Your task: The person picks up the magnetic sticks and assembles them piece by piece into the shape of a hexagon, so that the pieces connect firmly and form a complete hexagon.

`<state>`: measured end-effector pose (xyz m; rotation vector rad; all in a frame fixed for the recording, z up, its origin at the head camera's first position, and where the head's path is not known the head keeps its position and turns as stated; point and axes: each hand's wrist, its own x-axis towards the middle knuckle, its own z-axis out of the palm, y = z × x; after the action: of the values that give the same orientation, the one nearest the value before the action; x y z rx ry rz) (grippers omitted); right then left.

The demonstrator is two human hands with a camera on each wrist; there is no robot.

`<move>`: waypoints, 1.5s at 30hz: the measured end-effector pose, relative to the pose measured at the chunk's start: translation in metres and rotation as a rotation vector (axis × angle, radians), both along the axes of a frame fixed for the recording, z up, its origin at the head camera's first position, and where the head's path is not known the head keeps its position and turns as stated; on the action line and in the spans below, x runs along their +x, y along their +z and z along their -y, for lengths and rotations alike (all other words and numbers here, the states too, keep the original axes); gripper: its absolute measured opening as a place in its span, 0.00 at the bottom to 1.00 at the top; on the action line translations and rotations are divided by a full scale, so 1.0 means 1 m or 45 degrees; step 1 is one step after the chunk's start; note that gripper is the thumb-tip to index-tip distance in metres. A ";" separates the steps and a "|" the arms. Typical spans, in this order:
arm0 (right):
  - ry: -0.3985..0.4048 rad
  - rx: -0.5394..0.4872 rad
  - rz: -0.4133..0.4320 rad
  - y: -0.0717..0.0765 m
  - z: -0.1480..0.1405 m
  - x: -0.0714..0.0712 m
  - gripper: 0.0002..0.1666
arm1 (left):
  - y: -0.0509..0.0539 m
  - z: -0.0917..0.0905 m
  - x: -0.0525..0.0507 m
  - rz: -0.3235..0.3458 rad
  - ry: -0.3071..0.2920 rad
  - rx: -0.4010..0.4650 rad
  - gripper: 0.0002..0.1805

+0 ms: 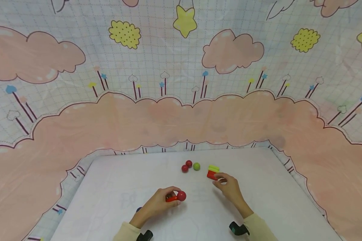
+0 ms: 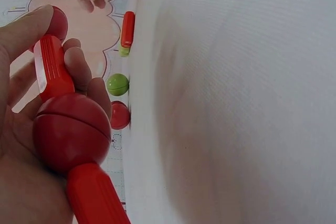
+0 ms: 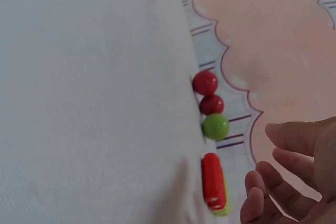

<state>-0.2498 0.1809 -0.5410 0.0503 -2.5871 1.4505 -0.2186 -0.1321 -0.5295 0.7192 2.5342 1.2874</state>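
My left hand [image 1: 161, 202] holds a joined piece of red balls and red rods. In the left wrist view, thumb and fingers grip its upper end: a red ball [image 2: 60, 23] and a fluted red rod [image 2: 55, 69]. A bigger-looking red ball [image 2: 73, 129] follows, with another red rod [image 2: 97, 195] running out of the frame. My right hand [image 1: 230, 189], fingers loosely bent and apart, hovers beside a loose red rod [image 1: 211, 175]. The right wrist view shows a gap between its fingertips and that rod. Yellow-green rods [image 1: 214, 168] lie against the red one.
Two loose red balls [image 1: 185, 168] and a green ball [image 1: 196, 166] sit together left of the rods on the white tabletop [image 1: 132, 174]. A dark blue object [image 1: 138, 209], mostly hidden, shows behind the left wrist. A cloud-patterned cloth [image 1: 175, 117] rises behind the table.
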 end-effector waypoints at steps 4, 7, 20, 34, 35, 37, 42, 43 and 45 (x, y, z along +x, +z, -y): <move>-0.030 -0.008 0.009 -0.006 -0.004 -0.005 0.14 | 0.001 0.000 0.001 0.011 0.013 -0.011 0.20; -0.062 -0.005 0.045 -0.011 -0.007 -0.009 0.14 | 0.001 0.000 0.000 0.030 0.014 -0.016 0.20; -0.114 0.107 0.091 -0.023 -0.011 -0.025 0.13 | -0.002 0.001 0.000 0.012 0.018 -0.021 0.20; -0.157 0.244 0.083 -0.027 -0.006 -0.029 0.10 | -0.003 0.001 0.001 0.004 0.005 -0.010 0.20; -0.159 0.245 0.080 -0.026 -0.006 -0.028 0.10 | -0.003 0.001 0.001 0.004 0.006 -0.009 0.20; -0.158 0.248 0.075 -0.026 -0.006 -0.028 0.10 | -0.003 0.001 0.002 -0.008 0.002 -0.002 0.20; -0.151 0.225 0.102 -0.024 -0.004 -0.024 0.09 | -0.003 0.001 0.003 -0.007 0.004 0.001 0.20; -0.149 0.218 0.108 -0.023 -0.004 -0.023 0.09 | -0.003 0.001 0.003 -0.003 0.007 -0.002 0.20; -0.143 0.214 0.100 -0.021 -0.003 -0.020 0.08 | -0.004 0.001 0.003 -0.001 0.010 -0.007 0.21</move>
<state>-0.2697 0.1842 -0.5620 -0.1307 -2.7203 1.2189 -0.2160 -0.1332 -0.5332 0.7096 2.5424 1.2821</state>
